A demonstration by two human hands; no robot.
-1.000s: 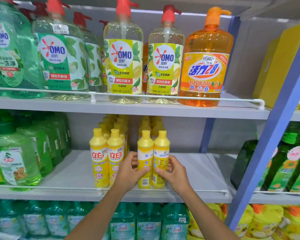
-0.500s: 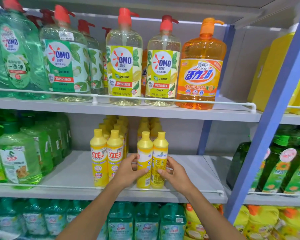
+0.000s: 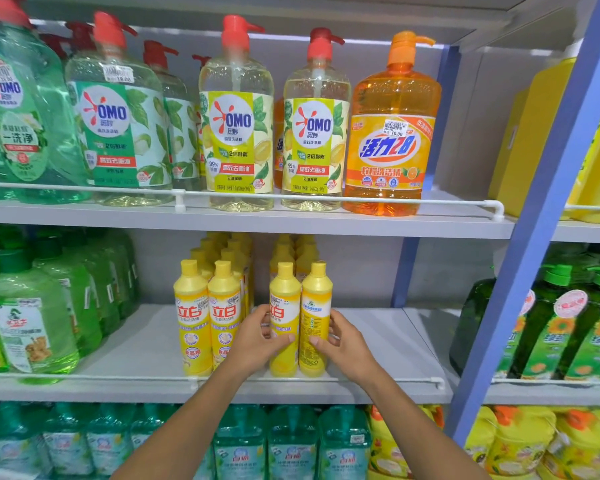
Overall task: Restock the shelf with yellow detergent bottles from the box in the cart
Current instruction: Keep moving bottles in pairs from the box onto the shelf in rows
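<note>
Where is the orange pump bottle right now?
In the head view, the orange pump bottle stands on the upper shelf, right of centre, just right of a yellow-labelled OMO bottle and left of the blue front post.

Middle shelf is plain grey. The yellow bottles stand on it in two double rows running back toward the wall, all upright: slim, with yellow caps and yellow-and-white labels. At the front of the right-hand rows is a pair touching side by side, just behind the front edge. The left bottle has its red-lettered label turned partly sideways and the left hand grips it. The right bottle shows its small-print back label, with the right hand wrapped round it. The other front pair faces forward, a small gap away.
</note>
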